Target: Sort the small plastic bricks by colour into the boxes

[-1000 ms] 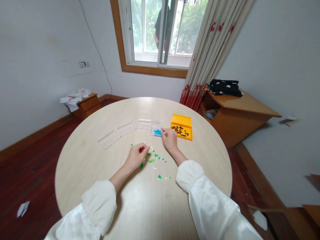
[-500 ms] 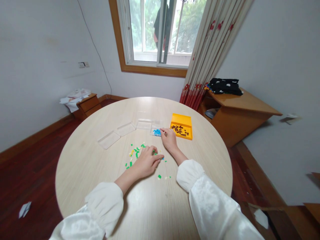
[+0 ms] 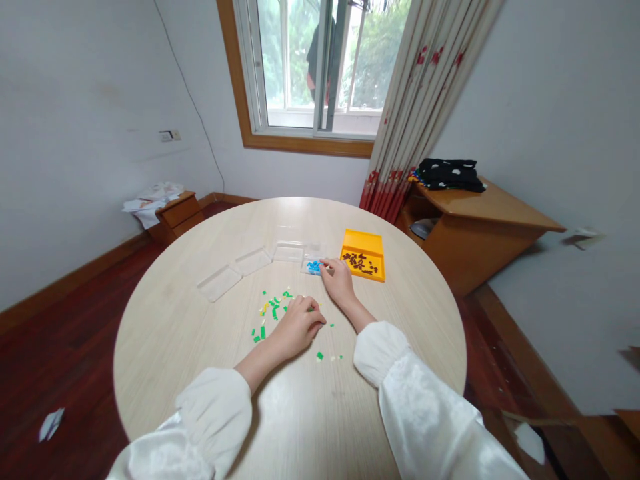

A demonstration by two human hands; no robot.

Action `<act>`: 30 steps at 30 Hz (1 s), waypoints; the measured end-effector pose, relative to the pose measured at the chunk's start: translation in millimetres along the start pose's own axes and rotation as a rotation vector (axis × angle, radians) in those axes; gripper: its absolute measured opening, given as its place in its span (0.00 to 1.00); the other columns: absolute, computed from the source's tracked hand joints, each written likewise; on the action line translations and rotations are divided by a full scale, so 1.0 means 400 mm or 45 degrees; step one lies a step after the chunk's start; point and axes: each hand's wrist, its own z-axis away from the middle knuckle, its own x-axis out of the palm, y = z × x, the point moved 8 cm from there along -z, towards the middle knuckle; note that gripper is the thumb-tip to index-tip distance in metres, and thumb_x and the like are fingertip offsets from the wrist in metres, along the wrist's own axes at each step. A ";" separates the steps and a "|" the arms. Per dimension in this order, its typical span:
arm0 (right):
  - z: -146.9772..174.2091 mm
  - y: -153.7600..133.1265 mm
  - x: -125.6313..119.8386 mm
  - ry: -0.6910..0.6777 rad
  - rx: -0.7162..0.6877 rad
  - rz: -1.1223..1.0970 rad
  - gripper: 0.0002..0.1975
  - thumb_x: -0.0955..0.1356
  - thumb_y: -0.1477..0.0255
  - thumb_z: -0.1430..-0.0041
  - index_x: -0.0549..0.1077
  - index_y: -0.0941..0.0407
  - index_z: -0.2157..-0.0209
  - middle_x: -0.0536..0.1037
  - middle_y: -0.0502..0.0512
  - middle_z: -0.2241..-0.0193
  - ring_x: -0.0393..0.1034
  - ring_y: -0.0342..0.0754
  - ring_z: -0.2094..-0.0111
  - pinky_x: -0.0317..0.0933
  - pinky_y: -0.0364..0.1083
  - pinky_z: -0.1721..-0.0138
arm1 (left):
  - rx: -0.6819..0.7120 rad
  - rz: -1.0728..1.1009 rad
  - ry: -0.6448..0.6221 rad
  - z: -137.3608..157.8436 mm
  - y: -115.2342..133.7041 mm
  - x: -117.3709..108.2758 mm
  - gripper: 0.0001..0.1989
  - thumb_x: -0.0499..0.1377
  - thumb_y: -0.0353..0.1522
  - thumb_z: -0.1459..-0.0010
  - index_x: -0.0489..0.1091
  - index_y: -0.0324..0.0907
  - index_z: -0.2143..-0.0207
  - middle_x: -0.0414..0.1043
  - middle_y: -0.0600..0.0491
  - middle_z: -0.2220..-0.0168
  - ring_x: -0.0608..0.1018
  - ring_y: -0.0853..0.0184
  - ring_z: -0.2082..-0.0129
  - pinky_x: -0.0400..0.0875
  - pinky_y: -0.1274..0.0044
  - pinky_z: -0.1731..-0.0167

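My left hand (image 3: 301, 325) rests low over the table among small green and yellow building bricks (image 3: 275, 305). Its thumb and forefinger are pinched together; whatever is between them is hidden. Farther forward, my right hand (image 3: 338, 279) reaches to a small clear plastic box (image 3: 305, 267) holding blue bricks (image 3: 314, 266). The fingertips of that hand are closed at the box's right side, and I cannot make out what they grip. A yellow case (image 3: 363, 240) stands open just right of my right hand, with dark brown bricks (image 3: 357, 261) inside.
Several clear trays (image 3: 219, 283) curve along the left and back of the round table (image 3: 175, 340). A few green and pale bricks (image 3: 320, 356) lie nearer me. A wooden cabinet (image 3: 480, 207) stands beyond the table on the right, under folded black cloth (image 3: 450, 175).
My left thumb and forefinger have closed together, and the blue brick seen by their tips is now out of sight. My right hand stays at the box of blue bricks.
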 end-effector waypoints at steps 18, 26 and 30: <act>0.060 -0.190 -0.026 -0.094 -0.446 -0.368 0.08 0.63 0.75 0.44 0.74 0.55 0.67 0.76 0.54 0.70 0.68 0.47 0.65 0.62 0.50 0.59 | -0.796 0.959 0.735 0.053 -0.228 -0.093 0.14 0.58 0.38 0.52 0.75 0.37 0.71 0.76 0.49 0.71 0.74 0.68 0.73 0.66 0.76 0.69; 0.091 -0.246 -0.010 -0.175 -0.703 -0.325 0.06 0.68 0.72 0.46 0.75 0.55 0.65 0.74 0.56 0.70 0.67 0.47 0.66 0.63 0.49 0.62 | -0.788 1.111 0.796 0.052 -0.230 -0.093 0.15 0.61 0.40 0.58 0.76 0.37 0.74 0.76 0.49 0.74 0.74 0.65 0.71 0.66 0.74 0.66; 0.092 -0.245 -0.004 -0.189 -0.714 -0.285 0.05 0.67 0.72 0.45 0.75 0.55 0.66 0.74 0.55 0.70 0.66 0.47 0.66 0.62 0.49 0.62 | -0.777 1.126 0.761 0.049 -0.225 -0.088 0.15 0.61 0.41 0.59 0.75 0.37 0.75 0.75 0.50 0.76 0.75 0.65 0.70 0.67 0.74 0.65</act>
